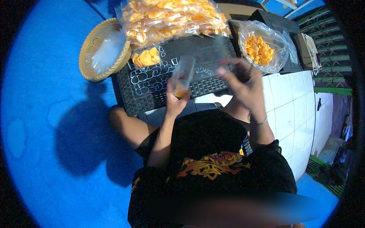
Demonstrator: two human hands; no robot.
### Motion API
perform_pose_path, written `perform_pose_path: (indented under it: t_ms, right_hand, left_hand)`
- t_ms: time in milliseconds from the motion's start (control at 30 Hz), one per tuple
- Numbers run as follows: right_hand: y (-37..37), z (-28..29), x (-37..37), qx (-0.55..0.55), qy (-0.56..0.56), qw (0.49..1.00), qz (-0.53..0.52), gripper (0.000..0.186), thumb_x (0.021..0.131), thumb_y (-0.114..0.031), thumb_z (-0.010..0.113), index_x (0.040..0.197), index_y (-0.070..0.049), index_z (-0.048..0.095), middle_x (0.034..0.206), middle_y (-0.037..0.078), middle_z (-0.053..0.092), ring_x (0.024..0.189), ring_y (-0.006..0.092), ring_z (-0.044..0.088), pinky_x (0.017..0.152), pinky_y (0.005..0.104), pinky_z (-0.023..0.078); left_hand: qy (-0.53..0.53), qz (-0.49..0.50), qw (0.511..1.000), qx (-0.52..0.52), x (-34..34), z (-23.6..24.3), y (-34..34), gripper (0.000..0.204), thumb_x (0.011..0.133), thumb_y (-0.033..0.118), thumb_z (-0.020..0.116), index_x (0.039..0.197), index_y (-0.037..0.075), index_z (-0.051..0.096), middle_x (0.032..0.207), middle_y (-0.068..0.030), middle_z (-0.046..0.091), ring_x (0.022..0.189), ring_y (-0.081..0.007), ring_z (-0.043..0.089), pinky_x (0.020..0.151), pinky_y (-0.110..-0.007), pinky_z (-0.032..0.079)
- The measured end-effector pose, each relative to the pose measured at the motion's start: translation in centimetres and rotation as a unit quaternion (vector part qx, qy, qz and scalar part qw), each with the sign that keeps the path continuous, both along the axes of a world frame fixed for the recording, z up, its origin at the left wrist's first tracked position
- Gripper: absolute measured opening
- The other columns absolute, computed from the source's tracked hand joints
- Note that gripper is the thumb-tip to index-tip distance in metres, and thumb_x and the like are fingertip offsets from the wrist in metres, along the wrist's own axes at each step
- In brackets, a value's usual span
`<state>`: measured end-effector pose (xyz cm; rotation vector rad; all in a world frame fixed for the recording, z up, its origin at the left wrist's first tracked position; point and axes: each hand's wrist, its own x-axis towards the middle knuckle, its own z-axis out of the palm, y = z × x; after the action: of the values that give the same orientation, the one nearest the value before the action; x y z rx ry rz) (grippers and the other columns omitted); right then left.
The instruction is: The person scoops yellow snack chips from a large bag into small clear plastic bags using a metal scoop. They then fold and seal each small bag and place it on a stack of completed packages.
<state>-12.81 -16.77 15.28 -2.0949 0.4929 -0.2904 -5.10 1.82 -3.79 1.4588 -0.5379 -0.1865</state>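
My left hand (175,103) grips the lower part of a narrow clear plastic bag (185,70). The bag stands upright above the dark woven table, with a little orange food in its bottom. Raised to the right of it, my right hand (247,85) has its thumb and fingers apart, slightly blurred, and no item shows in them. Beyond that hand lies a large open clear plastic bag (259,50) of loose orange chips. A small filled packet of orange chips (146,57) rests on the table, left of the bag I hold.
Many filled chip packets (173,19) are piled at the table's far side. A round woven basket (85,57) with clear plastic bags stands at the left. The black table (152,97) bears white lettering. White tiles (291,98) lie at right, a blue floor (34,114) at left.
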Motion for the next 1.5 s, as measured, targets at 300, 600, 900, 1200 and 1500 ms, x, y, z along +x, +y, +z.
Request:
perform_pose_path:
  t_ms: [300,600,900,1200,1500]
  right_hand:
    - [-15.0,-7.1,-3.3,-0.269,0.223,0.904,-0.247,0.046,0.096,-0.042,0.045,0.103,-0.001,0.063,0.093,0.027,0.064,0.091,0.0426,0.062,0.075,0.049,0.048]
    - [-16.9,-11.0,-2.8,-0.324,0.273,0.858,-0.29,0.035,0.081,-0.04,0.067,0.094,-0.007,0.07,0.087,0.017,0.069,0.083,0.0346,0.067,0.071,0.0423,0.051]
    - [-15.8,-9.7,-3.7,-0.319,0.177,0.861,-0.355,0.026,0.083,-0.032,0.068,0.095,-0.01,0.071,0.087,0.01,0.071,0.082,0.0273,0.069,0.07,0.0375,0.052]
    - [-9.6,-2.2,-4.3,0.022,0.023,0.992,-0.121,0.023,0.084,-0.015,0.07,0.096,0.005,0.065,0.078,0.008,0.066,0.066,0.013,0.06,0.061,0.0245,0.047]
    - [-2.3,-0.3,-1.7,0.055,0.035,0.994,0.088,0.02,0.08,-0.004,0.07,0.095,0.005,0.061,0.081,0.014,0.068,0.077,0.02,0.068,0.07,0.0299,0.051]
  left_hand:
    - [0.1,-0.01,0.99,-0.094,0.5,0.2,0.0,0.069,0.068,-0.002,0.075,0.128,0.004,0.043,0.119,-0.0053,0.05,0.109,-0.0145,0.05,0.091,-0.028,0.045]
    - [0.13,-0.004,0.991,-0.044,0.4,0.4,0.1,0.056,0.068,0.001,0.079,0.116,0.004,0.05,0.109,-0.0028,0.053,0.099,-0.0112,0.053,0.085,-0.025,0.045]
    - [0.124,0.01,0.992,0.008,0.6,0.8,0.2,0.058,0.068,0.003,0.08,0.117,0.003,0.049,0.11,-0.0057,0.054,0.1,-0.0144,0.054,0.087,-0.028,0.046]
    - [0.074,0.004,0.997,-0.03,0.3,0.9,-0.7,0.064,0.067,0.003,0.079,0.121,0.003,0.045,0.111,-0.0074,0.055,0.104,-0.0158,0.056,0.09,-0.03,0.047]
    - [0.069,-0.006,0.997,-0.039,0.4,-0.3,-0.6,0.065,0.066,0.003,0.08,0.12,0.004,0.045,0.112,-0.0053,0.055,0.106,-0.015,0.054,0.09,-0.031,0.046]
